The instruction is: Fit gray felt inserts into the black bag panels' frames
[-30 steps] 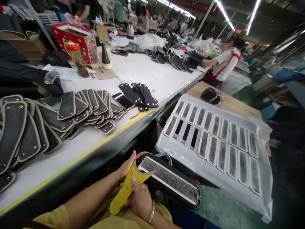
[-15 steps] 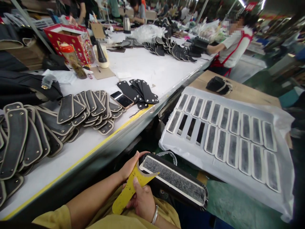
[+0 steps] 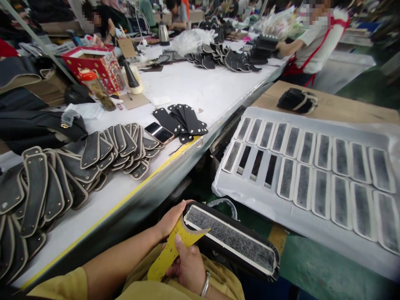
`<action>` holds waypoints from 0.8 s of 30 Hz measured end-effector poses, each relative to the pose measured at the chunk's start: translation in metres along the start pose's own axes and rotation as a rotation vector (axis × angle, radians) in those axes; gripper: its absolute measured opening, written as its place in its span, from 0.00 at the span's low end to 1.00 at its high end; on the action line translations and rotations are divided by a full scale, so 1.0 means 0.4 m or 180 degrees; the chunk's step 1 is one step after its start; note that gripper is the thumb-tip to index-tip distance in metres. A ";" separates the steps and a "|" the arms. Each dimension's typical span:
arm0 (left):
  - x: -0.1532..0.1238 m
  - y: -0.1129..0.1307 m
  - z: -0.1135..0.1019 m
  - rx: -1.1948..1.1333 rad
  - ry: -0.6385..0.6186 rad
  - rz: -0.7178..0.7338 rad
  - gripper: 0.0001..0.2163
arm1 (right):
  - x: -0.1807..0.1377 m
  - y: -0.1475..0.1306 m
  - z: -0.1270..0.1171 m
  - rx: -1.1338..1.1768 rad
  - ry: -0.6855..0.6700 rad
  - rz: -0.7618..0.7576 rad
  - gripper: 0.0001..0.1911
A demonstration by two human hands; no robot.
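Note:
On my lap lies a long black bag (image 3: 229, 268), its base facing up with a grey, fibrous panel (image 3: 231, 237) edged in white. My left hand (image 3: 172, 220) is closed around the bag's near-left end, thumb on top. My right hand (image 3: 190, 266), with a silver bangle at the wrist, grips a yellow flat strip (image 3: 167, 255) with a curved notch at its upper end. The thumb presses on the strip's face. One pointed corner of that notch overlaps the left end of the grey panel. Some fingers of both hands are hidden.
To my left, the white table (image 3: 200, 89) bears piled black pieces with pale edging (image 3: 34, 191), a phone (image 3: 159, 132) and loose black straps (image 3: 187, 118). At right, a white-covered board (image 3: 225, 183) holds rows of grey panels. A co-worker (image 3: 321, 41) stands beyond.
The view has shifted slightly, so the white-covered board and the co-worker sit farther right. Both hands keep their grips on the bag and the yellow strip, almost unmoved.

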State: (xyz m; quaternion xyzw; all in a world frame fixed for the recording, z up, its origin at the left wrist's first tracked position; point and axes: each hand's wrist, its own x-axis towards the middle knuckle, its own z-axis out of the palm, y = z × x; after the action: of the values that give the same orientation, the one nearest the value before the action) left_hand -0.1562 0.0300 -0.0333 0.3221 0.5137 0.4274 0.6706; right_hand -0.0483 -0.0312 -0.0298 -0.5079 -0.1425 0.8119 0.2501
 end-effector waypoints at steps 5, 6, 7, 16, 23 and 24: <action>0.000 0.006 0.003 0.0390 0.0098 0.0060 0.23 | -0.009 -0.020 -0.001 0.0034 -0.0067 0.0117 0.24; 0.000 0.007 0.004 0.0462 0.0129 0.0074 0.23 | -0.011 -0.024 -0.001 0.0065 -0.0115 0.0140 0.24; 0.000 0.009 0.006 0.0512 0.0152 0.0083 0.23 | -0.014 -0.027 -0.002 0.0097 -0.0155 0.0165 0.24; -0.003 0.009 0.027 0.0366 0.0284 -0.0056 0.24 | -0.022 -0.037 -0.006 0.0157 -0.0103 0.0177 0.23; 0.002 0.014 0.050 0.0894 0.0497 0.0071 0.27 | -0.027 -0.045 -0.025 0.0193 0.0026 0.0125 0.23; 0.003 0.014 0.052 0.1043 0.0522 0.0081 0.27 | -0.027 -0.046 -0.030 0.0162 0.0041 0.0147 0.23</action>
State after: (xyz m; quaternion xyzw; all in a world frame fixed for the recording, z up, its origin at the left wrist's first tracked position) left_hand -0.1372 0.0334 -0.0234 0.3976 0.6252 0.3712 0.5596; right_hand -0.0289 -0.0221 -0.0181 -0.5097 -0.1084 0.8176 0.2451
